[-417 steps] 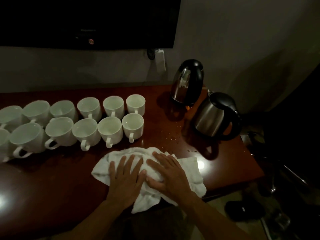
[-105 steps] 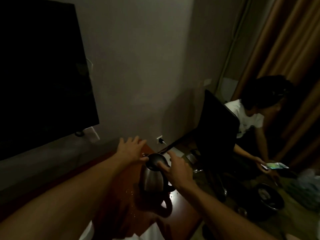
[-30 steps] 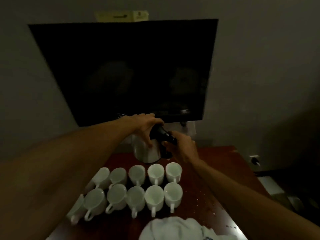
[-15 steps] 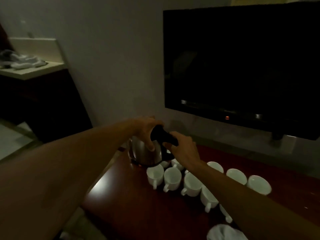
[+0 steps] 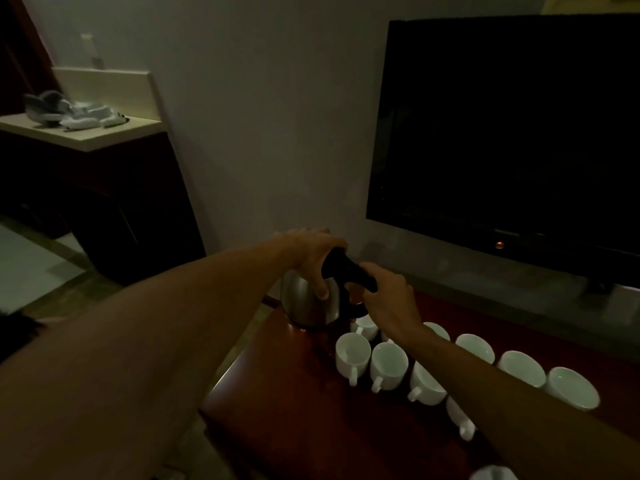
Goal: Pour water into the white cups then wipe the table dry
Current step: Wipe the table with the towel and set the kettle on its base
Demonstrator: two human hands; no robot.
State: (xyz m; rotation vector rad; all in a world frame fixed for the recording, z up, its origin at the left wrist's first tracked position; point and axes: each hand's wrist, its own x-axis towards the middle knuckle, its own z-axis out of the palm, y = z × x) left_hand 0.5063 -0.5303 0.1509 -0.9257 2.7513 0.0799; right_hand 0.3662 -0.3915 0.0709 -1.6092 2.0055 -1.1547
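A steel kettle (image 5: 306, 306) with a black lid and handle hangs over the far left end of the dark red table (image 5: 277, 410). My left hand (image 5: 311, 258) lies over its top, thumb down the steel side. My right hand (image 5: 384, 296) grips the black handle. Several white cups (image 5: 388, 363) stand in two rows just right of the kettle, running toward the right; my right forearm hides some. A corner of the white cloth (image 5: 491, 474) shows at the bottom edge.
A large dark TV (image 5: 512, 133) hangs on the wall behind the cups. To the left stands a dark cabinet with a pale top (image 5: 86, 133) carrying folded cloths. The table's left edge drops to the floor below the kettle.
The kettle was picked up at the right end and carried left across the cups. Over the last half second it has barely moved; both hands keep their hold.
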